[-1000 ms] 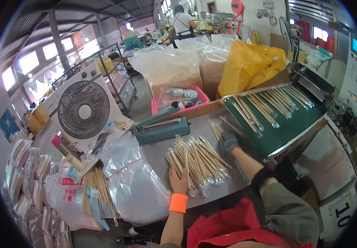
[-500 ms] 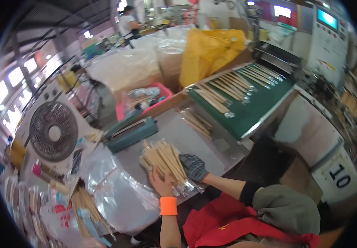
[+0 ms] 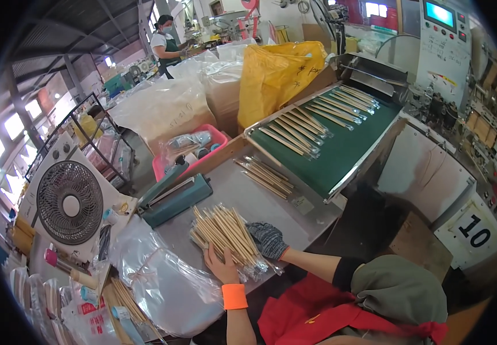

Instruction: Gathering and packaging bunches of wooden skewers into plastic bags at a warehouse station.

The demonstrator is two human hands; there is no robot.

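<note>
A thick bundle of thin wooden sticks in clear plastic sleeves lies on the grey worktop in front of me. My left hand, bare with an orange wristband, holds the bundle's near left side, its fingers over the sticks. My right hand, in a dark grey knit glove, is curled against the right side; its fingertips are partly hidden by the bundle. Farther back on the worktop is a smaller group of sleeved sticks, touched by neither hand.
A green conveyor belt with rows of sleeved sticks lies beyond right. A teal bar sealer stands left of the bundle, near a pink basket. Clear bags and a fan are at left. Another person stands far back.
The view has shifted slightly and become sharper. Both hands stay on the bundle, whose sticks look somewhat more fanned out at the far end.
</note>
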